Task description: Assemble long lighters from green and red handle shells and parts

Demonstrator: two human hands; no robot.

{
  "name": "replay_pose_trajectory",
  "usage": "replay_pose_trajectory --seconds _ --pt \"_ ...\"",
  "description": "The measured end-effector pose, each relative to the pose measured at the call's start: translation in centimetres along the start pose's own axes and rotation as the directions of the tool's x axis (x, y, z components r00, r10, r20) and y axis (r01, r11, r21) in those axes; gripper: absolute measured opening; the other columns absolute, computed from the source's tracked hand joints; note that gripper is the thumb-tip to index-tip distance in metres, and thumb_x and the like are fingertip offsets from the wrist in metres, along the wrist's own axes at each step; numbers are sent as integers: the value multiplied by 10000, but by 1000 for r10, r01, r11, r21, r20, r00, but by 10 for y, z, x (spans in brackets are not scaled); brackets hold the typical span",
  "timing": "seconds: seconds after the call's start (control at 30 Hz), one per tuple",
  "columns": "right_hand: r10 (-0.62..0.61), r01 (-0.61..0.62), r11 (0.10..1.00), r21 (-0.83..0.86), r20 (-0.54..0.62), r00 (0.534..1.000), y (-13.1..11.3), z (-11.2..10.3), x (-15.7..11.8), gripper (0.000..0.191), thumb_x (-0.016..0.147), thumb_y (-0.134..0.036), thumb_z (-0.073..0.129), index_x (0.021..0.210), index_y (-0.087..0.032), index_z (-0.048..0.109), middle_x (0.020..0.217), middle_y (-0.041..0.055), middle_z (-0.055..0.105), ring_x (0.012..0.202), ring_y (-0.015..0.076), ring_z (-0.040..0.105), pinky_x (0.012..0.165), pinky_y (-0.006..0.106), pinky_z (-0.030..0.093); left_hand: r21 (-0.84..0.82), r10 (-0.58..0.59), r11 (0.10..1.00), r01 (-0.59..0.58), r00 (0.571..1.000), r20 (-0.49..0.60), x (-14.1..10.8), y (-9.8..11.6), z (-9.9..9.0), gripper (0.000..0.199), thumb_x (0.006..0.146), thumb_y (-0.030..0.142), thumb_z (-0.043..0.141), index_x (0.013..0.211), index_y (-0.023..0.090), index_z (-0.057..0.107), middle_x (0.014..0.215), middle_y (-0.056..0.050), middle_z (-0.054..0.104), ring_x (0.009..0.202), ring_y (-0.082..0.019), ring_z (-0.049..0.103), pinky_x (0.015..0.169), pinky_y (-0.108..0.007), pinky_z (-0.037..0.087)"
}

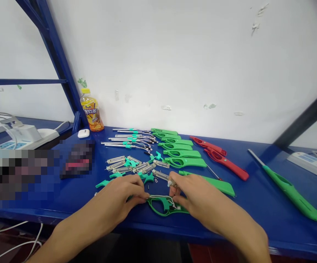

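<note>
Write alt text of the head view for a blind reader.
The left hand and right hand hold an open green casing near the edge of a blue table. Beyond lie teal triggers, clear cartridges, metal rods, green casings and red casings; a drink bottle stands back left.

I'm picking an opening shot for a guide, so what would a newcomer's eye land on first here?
Probably the bright green casings stacked in a column mid-table, with two red ones to their right. Next, at the near edge, the left hand and right hand meet at an open green casing. A yellow-capped drink bottle stands out at the back left.
</note>
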State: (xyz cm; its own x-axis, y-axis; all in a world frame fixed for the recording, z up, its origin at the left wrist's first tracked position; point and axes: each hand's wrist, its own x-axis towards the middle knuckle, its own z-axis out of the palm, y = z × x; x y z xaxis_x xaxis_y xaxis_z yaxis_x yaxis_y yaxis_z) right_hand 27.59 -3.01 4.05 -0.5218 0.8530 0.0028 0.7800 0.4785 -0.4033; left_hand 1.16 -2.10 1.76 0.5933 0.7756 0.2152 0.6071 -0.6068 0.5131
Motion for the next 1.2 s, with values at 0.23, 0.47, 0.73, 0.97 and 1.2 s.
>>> replay_pose_trajectory --seconds 0.23,0.47,0.73,0.97,1.2 --pt "4 -4 1000 -28 29 1000 -1 -3 2 214 1020 -41 553 950 -237 505 885 -12 702 777 192 639 620 306 300 13 -14 1000 14 1000 -2 -2 1 0 259 986 74 653 950 249 840 967 -4 759 872 -163 723 762 -235 508" --pt "3 -4 997 -83 -12 1000 -14 -2 7 247 1054 -41 555 934 -241 475 811 -29 659 689 174 550 579 320 228 77 -86 994 80 994 72 -5 -8 -6 277 1022 85 585 1014 242 812 1040 -28 742 965 -211 718 848 -286 521" --pt "16 -18 997 -81 -34 999 -7 5 9 222 1067 -105 591 951 -253 473 827 -24 637 710 195 564 582 304 268 29 -107 994 103 980 165 -13 -9 -8 426 1114 198 481 1366 453 712 1128 -12 642 968 -203 675 868 -295 499" --pt "71 -70 996 57 -17 997 1 6 4 312 950 -54 772 952 -259 537 960 -41 705 846 210 645 661 291 359 -6 -49 999 50 986 158 -13 -14 -7 440 1113 163 495 1385 433 712 1128 -14 639 984 -193 652 890 -295 486" --pt "17 -16 997 79 -4 1000 -1 2 -3 256 1006 -108 736 982 -280 547 970 -58 704 873 217 643 680 306 381 -18 -30 999 34 984 178 -10 -13 -8 474 1122 136 490 1382 470 701 1173 0 634 1021 -180 629 862 -284 456"
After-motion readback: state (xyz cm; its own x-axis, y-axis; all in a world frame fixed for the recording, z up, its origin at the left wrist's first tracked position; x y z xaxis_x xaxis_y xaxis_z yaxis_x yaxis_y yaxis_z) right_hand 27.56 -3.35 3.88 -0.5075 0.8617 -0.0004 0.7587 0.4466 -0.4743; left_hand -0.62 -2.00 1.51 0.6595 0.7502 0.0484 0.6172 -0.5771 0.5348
